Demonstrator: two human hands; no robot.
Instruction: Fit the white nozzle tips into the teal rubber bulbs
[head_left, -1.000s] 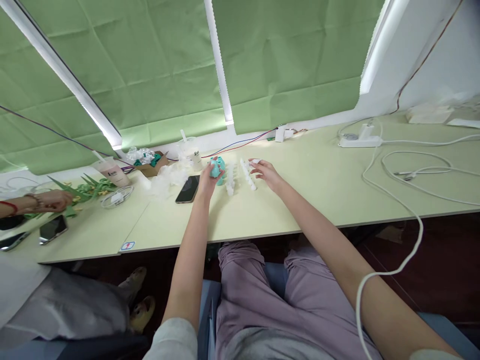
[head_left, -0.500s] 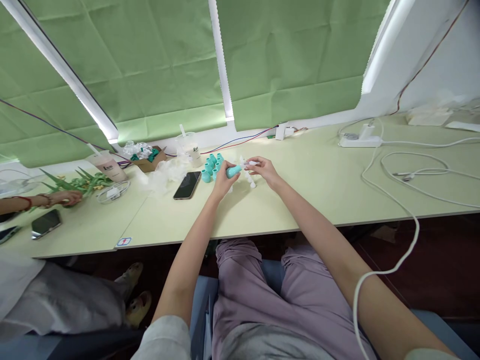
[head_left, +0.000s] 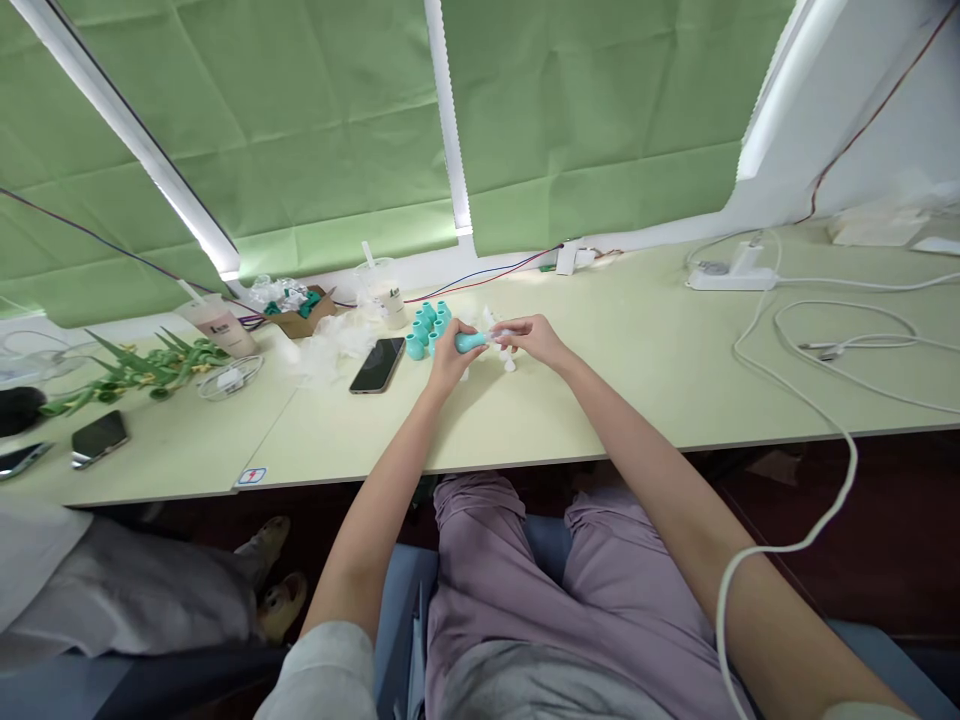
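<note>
My left hand (head_left: 451, 356) is closed round a small turquoise bottle (head_left: 470, 342), which lies on its side in the grip with its mouth end to the right. At that end my right hand (head_left: 534, 338) pinches a small whitish translucent piece (head_left: 498, 338), touching or nearly touching the bottle; its exact shape is too small to make out. Several more turquoise bottles (head_left: 424, 325) stand in a cluster just left of and behind my left hand. Small white pieces (head_left: 510, 364) lie on the table beneath and beside my hands.
A black phone (head_left: 377, 366) lies left of the bottles, near crumpled clear plastic (head_left: 330, 350), a cardboard box (head_left: 304, 318) and a drink cup (head_left: 382, 295). Further left are green plant stems (head_left: 157, 368) and another phone (head_left: 100, 439). A white cable (head_left: 817, 400) hangs over the table edge at right.
My right hand has drawn slightly closer to the bottle's mouth with the whitish piece. The co-worker's hand at the left has left the plant stems. The view has shifted a little.
</note>
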